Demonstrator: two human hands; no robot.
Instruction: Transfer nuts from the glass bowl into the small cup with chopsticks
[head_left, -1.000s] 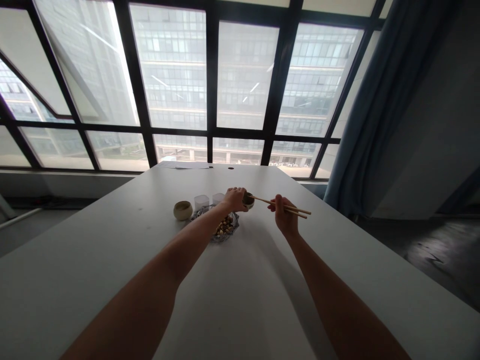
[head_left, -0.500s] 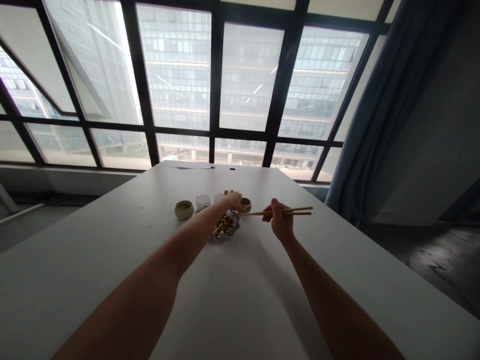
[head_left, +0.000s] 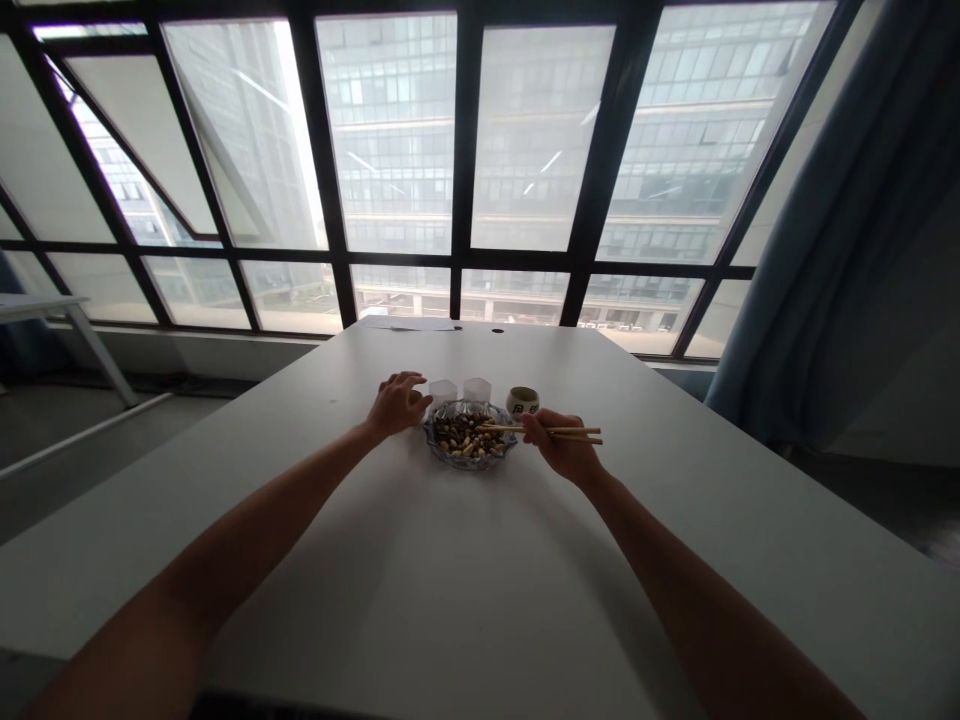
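Observation:
My left hand (head_left: 397,405) is curved around a small beige cup (head_left: 417,397) left of the glass bowl, thumb on the near side, fingers over the far side. Most of that cup is hidden behind the hand. A pair of wooden chopsticks (head_left: 574,433) is in the closed grip of my right hand (head_left: 561,445), just right of the bowl. Their tips reach over the rim, down to the mixed nuts (head_left: 471,438). The clear scalloped glass bowl (head_left: 466,463) holds these nuts. Behind my right hand stands another beige cup (head_left: 523,399) with dark characters on it.
Two translucent containers (head_left: 477,389) stand right behind the bowl. Everything rests on a long white table (head_left: 420,580). Flat white sheets (head_left: 412,324) lie at its far end. Beyond it are large windows, with a blue curtain (head_left: 810,250) at the right and another table (head_left: 45,308) at the left.
My left hand has gone from the right cup across to the left one. My right hand has brought the chopsticks leftward, over the bowl. The view has turned slightly left.

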